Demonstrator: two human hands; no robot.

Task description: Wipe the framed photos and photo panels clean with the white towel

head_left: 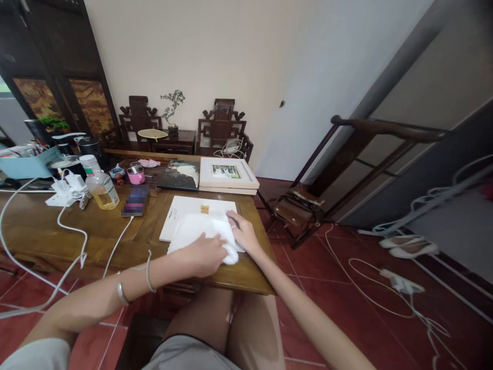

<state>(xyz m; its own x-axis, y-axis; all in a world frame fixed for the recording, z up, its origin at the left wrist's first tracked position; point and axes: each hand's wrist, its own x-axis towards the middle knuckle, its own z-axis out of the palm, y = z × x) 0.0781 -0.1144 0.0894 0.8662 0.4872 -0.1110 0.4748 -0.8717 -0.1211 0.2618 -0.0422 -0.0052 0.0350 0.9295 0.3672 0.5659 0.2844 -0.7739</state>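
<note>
A white cloth [200, 226], fluffy like a small towel, lies over a flat white book or box [184, 204] near the table's front edge. My left hand [207, 255] is closed on the cloth, its fingers bunching the lower right part. At the right edge of the book my right hand [242, 232] has its fingers bent beside the cloth. Something dark shows between its thumb and forefinger; what it is, I cannot make out. A small yellow piece with dark marks [204, 209] sits on the book, just beyond the cloth.
On the wooden table [150, 228] stand a bottle of yellow liquid [103, 187], a phone [134, 200] with its cable, a power strip [63, 192], a pink cup [136, 175] and white picture frames [229, 172]. A chair [308, 190] holding a brown bag stands right.
</note>
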